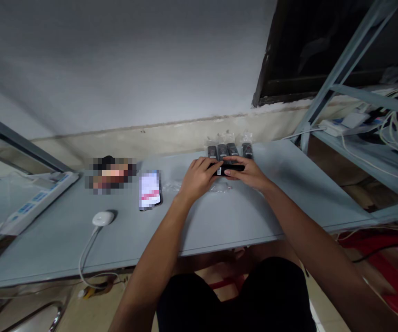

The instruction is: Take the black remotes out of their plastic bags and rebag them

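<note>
Both my hands meet over the middle of the table around a black oblong device (232,168), shaped like a remote control and bearing a small white label. My left hand (199,176) is closed on its left end, with the fingers laid over it. My right hand (251,174) grips the other end, thumb on the near side and fingers on the far side. Just behind stand several similar black devices (222,150) in clear plastic bags. Crumpled clear plastic (221,187) lies on the table beneath my hands and to their left.
Left of my hands lies a lit phone (149,190), its screen blurred out. A blurred object (111,175) is farther left. A white rounded gadget (102,218) trails a cable over the table's (226,230) front edge. Power strips (36,203) sit at the left and on the right shelf.
</note>
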A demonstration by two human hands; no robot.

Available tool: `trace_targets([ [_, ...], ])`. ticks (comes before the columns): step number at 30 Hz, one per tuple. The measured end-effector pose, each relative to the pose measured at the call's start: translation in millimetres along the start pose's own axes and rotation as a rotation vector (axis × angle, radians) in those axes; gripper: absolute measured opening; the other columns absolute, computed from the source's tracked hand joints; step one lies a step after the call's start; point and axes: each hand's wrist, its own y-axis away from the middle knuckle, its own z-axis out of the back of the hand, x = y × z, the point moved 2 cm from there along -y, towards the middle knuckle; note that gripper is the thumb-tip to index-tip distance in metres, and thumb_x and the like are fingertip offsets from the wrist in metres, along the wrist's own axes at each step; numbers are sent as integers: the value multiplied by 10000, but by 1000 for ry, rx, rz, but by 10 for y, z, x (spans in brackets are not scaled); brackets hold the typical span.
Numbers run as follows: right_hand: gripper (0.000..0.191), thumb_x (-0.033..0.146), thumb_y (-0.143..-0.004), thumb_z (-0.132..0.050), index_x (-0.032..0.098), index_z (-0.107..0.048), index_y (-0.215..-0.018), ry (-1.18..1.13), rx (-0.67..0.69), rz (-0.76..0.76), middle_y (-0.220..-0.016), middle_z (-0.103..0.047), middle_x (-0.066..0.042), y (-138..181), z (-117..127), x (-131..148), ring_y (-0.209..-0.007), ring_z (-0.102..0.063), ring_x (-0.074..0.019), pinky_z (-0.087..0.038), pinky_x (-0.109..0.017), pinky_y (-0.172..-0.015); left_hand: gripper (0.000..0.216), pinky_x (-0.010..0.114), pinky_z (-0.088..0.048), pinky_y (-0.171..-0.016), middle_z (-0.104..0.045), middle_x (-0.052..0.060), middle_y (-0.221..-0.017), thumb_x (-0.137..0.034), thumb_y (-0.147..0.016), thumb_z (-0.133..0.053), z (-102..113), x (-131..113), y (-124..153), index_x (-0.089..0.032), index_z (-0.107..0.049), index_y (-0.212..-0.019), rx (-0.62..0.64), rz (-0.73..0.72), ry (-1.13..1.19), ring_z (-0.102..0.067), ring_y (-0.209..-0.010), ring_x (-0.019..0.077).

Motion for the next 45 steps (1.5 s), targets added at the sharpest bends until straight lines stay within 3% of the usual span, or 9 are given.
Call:
trace_targets([
  [7, 403, 481, -757, -886, 224, -812, -1059, 428, -148, 151, -717, -688, 0, -61, 103, -72, -591, -591, -157, -545, -309, -617, 466, 468, -498, -1022, -692, 127, -1322, -261, -981, -673, 61, 148, 47, -248, -640, -1446, 5, 85, -26, -589, -1244, 314],
  [16, 494, 528, -787, -858, 235, -824, -1183, 481, -158, 163, -666, -672, 15, -76, 260, -75, -539, -519, -133, -442, -274, -524, 436, 489, -515, -998, -707, 118, -1300, -225, -935, -698, 80, 318, 114, -225, -675, -1370, 38, 198, -58, -615, -1192, 325],
  [19, 522, 538, -811, -836, 233, -812, -1234, 415, -145, 136, -725, -724, 1, -86, 338, -71, -503, -525, -118, -451, -271, -502, 445, 501, -517, -1007, -710, 119, -1293, -211, -904, -706, 113, 415, 149, -210, -685, -1348, 29, 252, -54, -619, -1183, 333],
  [22, 466, 545, -868, -779, 232, -827, -1209, 383, -118, 170, -831, -771, -27, -100, 386, -66, -569, -599, -124, -526, -285, -588, 459, 495, -519, -1024, -712, 115, -1282, -196, -881, -702, 140, 480, 170, -202, -687, -1340, 41, 281, -33, -625, -1168, 324],
  [26, 385, 531, -911, -727, 229, -859, -1110, 413, -63, 244, -1130, -788, -86, -106, 400, -50, -640, -647, -126, -569, -314, -657, 459, 477, -518, -1040, -711, 104, -1283, -197, -883, -696, 136, 509, 183, -209, -683, -1342, 62, 291, -15, -622, -1175, 315],
  [28, 395, 502, -908, -736, 238, -840, -1183, 451, -39, 270, -1221, -763, -97, -109, 406, -54, -660, -646, -127, -574, -326, -680, 453, 478, -516, -1042, -712, 101, -1285, -196, -885, -699, 124, 513, 186, -220, -685, -1337, 69, 296, -21, -621, -1177, 315],
  [33, 577, 427, -863, -786, 231, -726, -1402, 562, -90, 306, -1198, -749, -100, -133, 442, -105, -723, -631, -146, -574, -350, -760, 444, 484, -517, -1046, -709, 102, -1282, -181, -889, -702, 99, 523, 191, -224, -687, -1331, 69, 291, -12, -617, -1181, 314],
  [40, 560, 384, -850, -789, 213, -740, -1381, 564, -105, 287, -1151, -749, -107, -143, 439, -111, -775, -650, -170, -578, -384, -832, 439, 486, -521, -1034, -710, 102, -1275, -185, -889, -709, 85, 544, 199, -230, -690, -1325, 61, 282, -1, -622, -1166, 312],
  [45, 545, 335, -839, -799, 231, -745, -1371, 564, -93, 245, -1214, -744, -114, -134, 440, -93, -789, -662, -176, -581, -373, -798, 439, 489, -523, -1037, -709, 102, -1274, -189, -887, -716, 89, 546, 195, -228, -690, -1323, 65, 282, 15, -626, -1154, 308],
])
